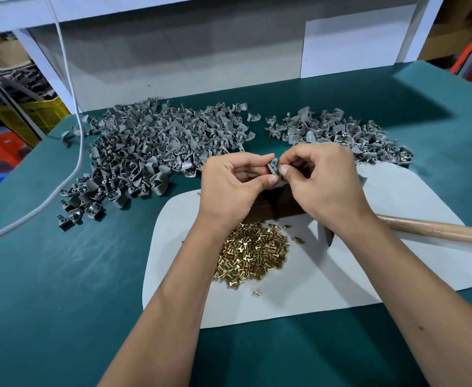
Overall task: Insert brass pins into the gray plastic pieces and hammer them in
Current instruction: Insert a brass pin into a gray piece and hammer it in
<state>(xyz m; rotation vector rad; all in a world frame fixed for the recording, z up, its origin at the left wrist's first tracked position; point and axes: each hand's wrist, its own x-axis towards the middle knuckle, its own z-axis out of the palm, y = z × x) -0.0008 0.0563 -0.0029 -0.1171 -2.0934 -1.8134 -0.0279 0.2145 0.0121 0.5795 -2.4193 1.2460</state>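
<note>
While held above the white mat [396, 269], one gray plastic piece [273, 168] pinched at centre: left hand [234, 182] grips it between thumb and curled fingers, right hand [324, 177] pinches at its right edge with thumb and forefinger. Whether a pin sits between the right fingertips: cannot tell, hidden.

Counts: two hands; one piece in hand; two heaps of gray pieces, too many to count. Large heap [151, 152] at far left of the green desk [61, 289]; smaller heap [349, 132] at far right, some brass showing among its pieces. One pile of brass pins [254, 255] on the mat beneath the left wrist, a few strays just beside it. One dark wooden block [273, 203] under the hands. One hammer, wooden handle [435, 229] running off the right edge, head mostly hidden by the right wrist. One white cable [73, 88] hanging at left.

Open room: bare mat right of the pins and below the handle; bare desk along near and left edges. Large heap reaches close to the mat's far-left corner.
</note>
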